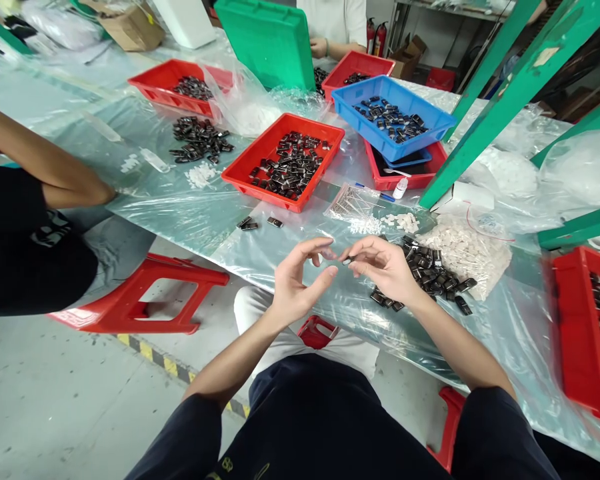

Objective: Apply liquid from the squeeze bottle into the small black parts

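My right hand (383,268) pinches a small black plastic part (349,261) with a pale spot on it, held above the table's front edge. Facing it, my left hand (303,277) has thumb and fingers apart, its fingertips close to the part. Under and beyond my right wrist lies a heap of black plastic parts (433,270). Small white pieces (365,225) are scattered just behind my hands, with beige pieces (405,221) beside them. A few black parts (275,222) lie on the plastic sheet, left of my hands.
Behind is a red tray (233,175) of black parts; a blue tray (347,115) rests on another red tray (380,179). A bag of beige pieces (475,257) and green posts (505,87) stand right. A co-worker's arm (45,150) leans in at left. Another person (353,30) is across the table.
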`<state>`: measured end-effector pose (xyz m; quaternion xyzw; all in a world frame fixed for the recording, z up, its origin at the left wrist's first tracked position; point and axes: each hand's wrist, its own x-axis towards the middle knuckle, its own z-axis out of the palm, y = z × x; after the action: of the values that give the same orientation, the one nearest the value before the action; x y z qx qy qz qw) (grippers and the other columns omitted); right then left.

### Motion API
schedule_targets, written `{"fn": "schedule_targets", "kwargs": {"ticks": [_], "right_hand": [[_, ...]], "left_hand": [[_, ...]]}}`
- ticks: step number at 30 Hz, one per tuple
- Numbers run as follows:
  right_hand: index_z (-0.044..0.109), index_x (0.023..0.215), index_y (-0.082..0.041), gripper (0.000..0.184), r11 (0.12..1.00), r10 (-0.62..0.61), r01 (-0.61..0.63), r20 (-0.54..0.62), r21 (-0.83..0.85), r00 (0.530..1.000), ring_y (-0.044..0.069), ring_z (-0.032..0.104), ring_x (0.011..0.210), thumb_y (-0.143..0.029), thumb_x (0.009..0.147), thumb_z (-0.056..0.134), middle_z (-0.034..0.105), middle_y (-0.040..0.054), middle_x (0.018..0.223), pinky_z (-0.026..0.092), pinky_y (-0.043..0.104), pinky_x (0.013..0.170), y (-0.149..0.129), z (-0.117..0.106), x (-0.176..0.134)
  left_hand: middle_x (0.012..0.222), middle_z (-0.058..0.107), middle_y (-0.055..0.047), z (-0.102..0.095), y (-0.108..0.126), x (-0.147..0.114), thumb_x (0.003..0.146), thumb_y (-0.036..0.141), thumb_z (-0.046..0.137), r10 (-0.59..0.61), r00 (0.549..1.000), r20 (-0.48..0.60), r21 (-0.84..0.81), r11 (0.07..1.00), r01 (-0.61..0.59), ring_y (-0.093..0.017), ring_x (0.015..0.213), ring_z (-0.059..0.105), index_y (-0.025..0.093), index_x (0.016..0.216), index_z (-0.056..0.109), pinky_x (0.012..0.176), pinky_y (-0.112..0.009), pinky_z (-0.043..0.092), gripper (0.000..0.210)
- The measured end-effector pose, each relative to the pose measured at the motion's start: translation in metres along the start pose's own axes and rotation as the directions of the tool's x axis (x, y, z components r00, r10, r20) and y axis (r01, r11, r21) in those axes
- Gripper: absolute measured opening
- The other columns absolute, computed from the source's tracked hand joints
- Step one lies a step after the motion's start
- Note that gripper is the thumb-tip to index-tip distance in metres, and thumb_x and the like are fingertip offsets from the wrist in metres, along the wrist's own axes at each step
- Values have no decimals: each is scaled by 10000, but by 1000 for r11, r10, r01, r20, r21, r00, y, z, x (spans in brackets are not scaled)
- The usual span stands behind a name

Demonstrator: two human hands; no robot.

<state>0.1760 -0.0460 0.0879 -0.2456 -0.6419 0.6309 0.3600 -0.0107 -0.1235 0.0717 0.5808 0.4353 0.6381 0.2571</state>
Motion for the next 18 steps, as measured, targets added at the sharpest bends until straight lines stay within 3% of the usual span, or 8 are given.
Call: {"fn": "schedule_targets", "kwargs": {"ticks": [9,12,14,16,17,18], "right_hand": [[669,998,-214,244,994,-11,13,21,-113,1000,158,673,744,-405,915,796,768,56,957,505,285,606,6,2,-4],[658,1065,-229,228,981,-17,19,12,-193,1000,182,694,858,-342,911,783,763,82,1136,488,280,606,-4,2,-5],[662,1130,-242,263,952,-25,18,-21,-307,999,190,690,878,-312,903,774,739,86,1218,462,277,581,-14,-6,-4],[674,1149,-243,245,890,-28,-10,-76,-456,997,175,662,791,-300,920,739,745,66,1129,427,278,560,-22,-22,-1],[683,1130,-238,209,845,-29,-30,-101,-534,994,168,646,752,-295,932,719,748,53,1069,425,284,573,-25,-32,2],[692,1102,-230,168,785,-25,-56,-122,-616,992,164,635,730,-283,943,702,749,43,1019,432,291,602,-27,-43,4]], "left_hand": [[1019,786,-49,9,1,-2,929,163,742,216,975,57,279,934,-223,-167,914,720,236,1327,648,770,-300,540,416],[991,783,-47,2,2,0,925,165,733,246,969,20,314,919,-239,-164,867,721,234,1283,672,742,-302,547,369],[986,773,-40,-14,-1,4,896,182,764,321,943,-89,321,905,-278,-161,841,718,241,1253,689,718,-299,545,369],[981,758,-27,-37,-10,9,848,218,814,387,873,-296,334,898,-285,-155,824,710,248,1221,702,700,-288,539,391],[955,748,-21,-51,-18,12,835,253,825,377,838,-395,341,907,-247,-150,808,701,241,1201,705,697,-283,539,386],[947,742,-22,-64,-28,15,825,290,832,291,836,-464,346,929,-132,-156,826,702,230,1196,701,723,-289,552,398]]}}
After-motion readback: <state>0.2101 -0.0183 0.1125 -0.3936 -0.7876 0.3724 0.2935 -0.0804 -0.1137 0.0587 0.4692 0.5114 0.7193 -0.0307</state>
